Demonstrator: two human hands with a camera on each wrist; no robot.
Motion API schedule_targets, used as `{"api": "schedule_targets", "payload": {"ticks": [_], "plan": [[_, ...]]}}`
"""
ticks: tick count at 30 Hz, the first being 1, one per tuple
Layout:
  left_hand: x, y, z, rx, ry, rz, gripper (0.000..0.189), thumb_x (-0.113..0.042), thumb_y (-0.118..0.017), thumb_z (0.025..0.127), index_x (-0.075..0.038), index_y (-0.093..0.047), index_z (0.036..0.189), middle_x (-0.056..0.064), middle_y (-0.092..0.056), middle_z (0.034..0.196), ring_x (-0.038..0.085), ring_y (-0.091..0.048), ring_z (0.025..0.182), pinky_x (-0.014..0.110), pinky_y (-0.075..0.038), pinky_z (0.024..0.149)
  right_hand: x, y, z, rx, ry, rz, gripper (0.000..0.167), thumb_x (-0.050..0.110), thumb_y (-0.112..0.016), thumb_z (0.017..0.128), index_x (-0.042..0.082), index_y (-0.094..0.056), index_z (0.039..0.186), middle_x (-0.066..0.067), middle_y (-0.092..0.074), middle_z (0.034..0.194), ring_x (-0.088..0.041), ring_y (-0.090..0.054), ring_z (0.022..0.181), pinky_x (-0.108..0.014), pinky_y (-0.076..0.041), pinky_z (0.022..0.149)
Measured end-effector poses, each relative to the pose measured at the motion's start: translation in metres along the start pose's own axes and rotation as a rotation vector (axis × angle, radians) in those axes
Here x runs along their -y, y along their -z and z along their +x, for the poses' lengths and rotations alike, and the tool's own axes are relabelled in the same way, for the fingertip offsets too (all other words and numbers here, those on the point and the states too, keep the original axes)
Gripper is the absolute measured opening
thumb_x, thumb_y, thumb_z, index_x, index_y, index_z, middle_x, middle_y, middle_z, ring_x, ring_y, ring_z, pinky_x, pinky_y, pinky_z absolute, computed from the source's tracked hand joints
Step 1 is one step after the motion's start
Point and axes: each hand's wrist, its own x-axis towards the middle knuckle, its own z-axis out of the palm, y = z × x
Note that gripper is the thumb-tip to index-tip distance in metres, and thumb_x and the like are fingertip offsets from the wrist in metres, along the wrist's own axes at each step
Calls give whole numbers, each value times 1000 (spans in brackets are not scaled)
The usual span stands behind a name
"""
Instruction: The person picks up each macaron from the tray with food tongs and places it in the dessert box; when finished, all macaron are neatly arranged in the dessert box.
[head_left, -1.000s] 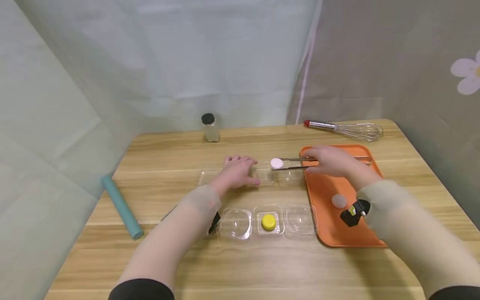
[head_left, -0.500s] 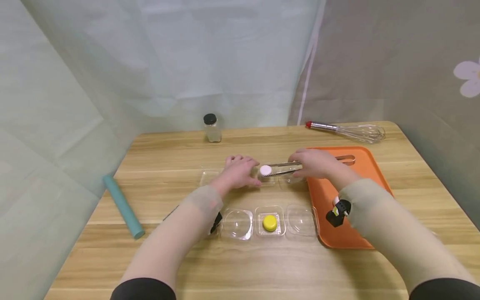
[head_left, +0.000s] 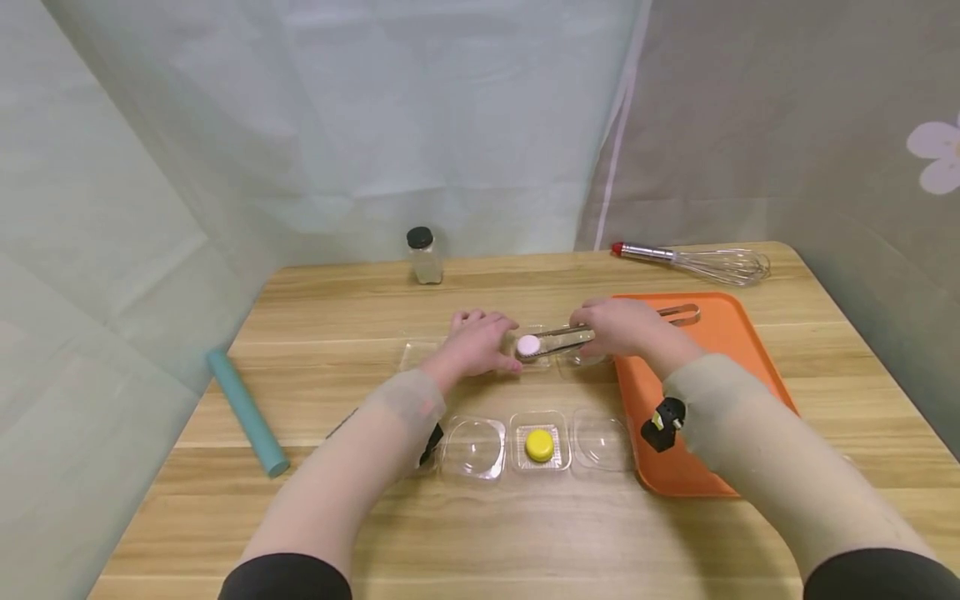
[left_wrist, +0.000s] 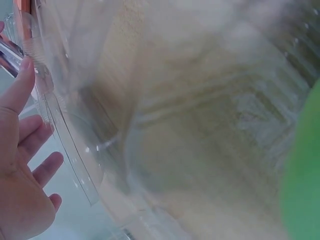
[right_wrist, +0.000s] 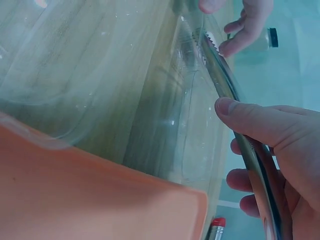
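Silver tongs (right_wrist: 257,167) and a pale pink disc (head_left: 528,346) appear with colourless, see-through containers (head_left: 474,450) above a desk (head_left: 480,533) streaked in light brown wood grain. The tray (head_left: 727,350) is plain orange, a second disc (head_left: 539,446) bright yellow, the rod (head_left: 246,412) teal and the jar lid (head_left: 419,237) black. The taupe cloth (head_left: 750,125) bears a pale flower (head_left: 934,142)

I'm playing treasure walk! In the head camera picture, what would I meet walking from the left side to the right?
Teal rod → black-lidded jar → left hand → yellow disc → right hand → pale flower on the wall cloth.
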Motion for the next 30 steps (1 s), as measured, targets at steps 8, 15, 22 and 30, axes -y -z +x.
{"api": "schedule_targets", "payload": {"ticks": [8,15,22,30], "plan": [[-1,1,1,2,-9,11,78,-56,-70,74,-18,-45,138,1,-42,143,27,-33,127,51,-12,106,2,0,2,-2,13,-32,44,27,-76,76,14,-62,116,-4,-58,110,-28,-61,95,-48,-50,73],[-1,1,2,5,1,11,77,-55,-70,75,-18,-45,138,0,-43,142,27,-34,126,50,-12,105,3,1,2,-8,9,-46,42,27,-76,77,16,-63,114,-3,-59,108,-28,-61,94,-48,-50,72],[-1,-1,3,1,-4,29,79,-57,-70,73,-19,-45,138,0,-44,141,25,-36,124,49,-14,105,3,1,1,-12,10,-40,44,28,-77,76,14,-62,115,-3,-59,109,-28,-61,94,-48,-50,73],[-3,-1,4,4,-6,43,82,-60,-67,74,-18,-42,140,1,-41,143,26,-35,126,49,-13,105,-5,3,-7,-32,-2,28,48,33,-77,75,12,-62,116,-5,-59,108,-28,-60,96,-48,-48,79]]}}
